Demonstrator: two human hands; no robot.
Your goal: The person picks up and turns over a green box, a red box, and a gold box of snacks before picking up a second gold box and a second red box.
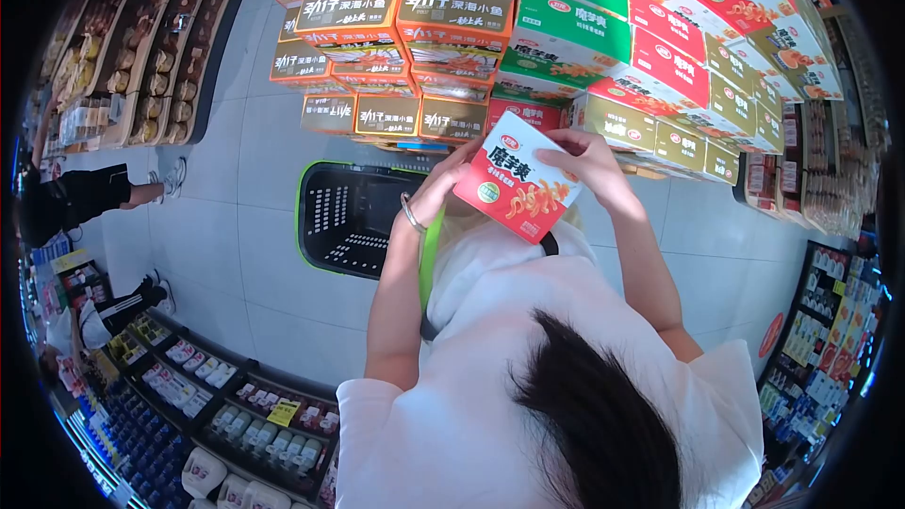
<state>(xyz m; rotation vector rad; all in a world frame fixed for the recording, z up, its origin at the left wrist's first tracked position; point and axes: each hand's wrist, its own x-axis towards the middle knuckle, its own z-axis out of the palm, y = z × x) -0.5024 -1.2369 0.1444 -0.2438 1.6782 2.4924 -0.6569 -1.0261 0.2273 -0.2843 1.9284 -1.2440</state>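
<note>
The left hand [443, 187] pinches the left edge of a red-and-white box [514, 181], and the right hand [589, 168] its upper right corner, a grip that likely steadies it and leaves the print readable. The box is before the stacked cartons' [454, 5] near edge, right of the basket [372, 212], which seems arm-hung, freeing both hands.

From red-and-white cardboard box [521, 184] in fingers [560, 161]: orange-and-gold cardboard carton stack [451, 24] blocks 11 o'clock, green cardboard cartons [571, 24] block 1. Passable: 9 o'clock, over green-rimmed black plastic basket [372, 212].
</note>
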